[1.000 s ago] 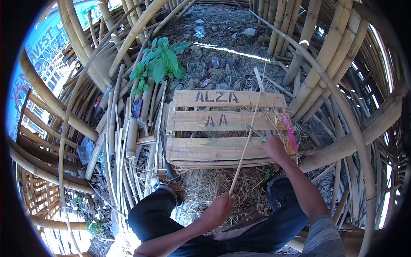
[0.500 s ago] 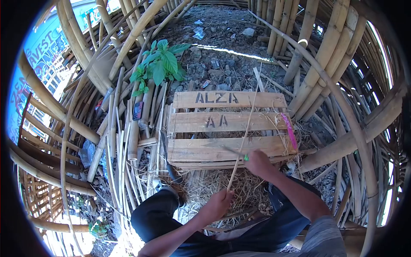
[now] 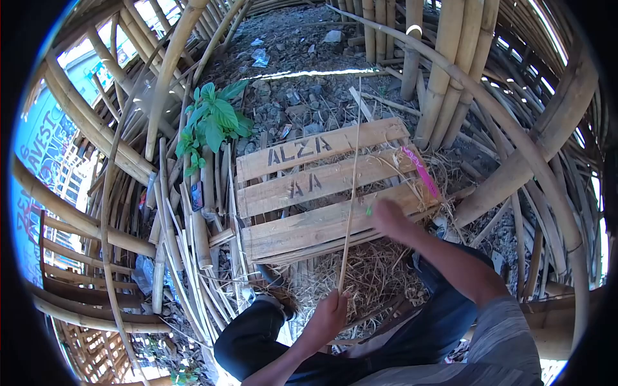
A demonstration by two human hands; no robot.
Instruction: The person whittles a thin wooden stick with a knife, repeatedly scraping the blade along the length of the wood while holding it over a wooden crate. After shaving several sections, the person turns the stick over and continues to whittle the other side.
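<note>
My left hand (image 3: pixel 327 320) is closed around the lower end of a thin bamboo strip (image 3: pixel 353 174), which points up and away over the slatted wooden crate (image 3: pixel 290 241). My right hand (image 3: pixel 393 220), somewhat blurred, is closed on a knife, just right of the strip's middle. Only a bit of the knife's green handle (image 3: pixel 369 210) shows now; its blade cannot be made out. "ALZA" and "AA" are stencilled on the crate's slats. Under my hands lies a heap of straw-like bamboo shavings (image 3: pixel 380 276).
Split bamboo strips (image 3: pixel 183 257) and poles lie at the left, with a phone-like object (image 3: pixel 197 196) among them. A leafy plant (image 3: pixel 215 119) grows behind. Thick bamboo poles (image 3: pixel 450 71) stand at the right. A dark curved object (image 3: pixel 269 275) rests near my left foot.
The view has turned, so the crate appears tilted and further left. My right hand has moved slightly up beside the strip, and the knife blade seen before no longer shows. The strip stands more upright.
</note>
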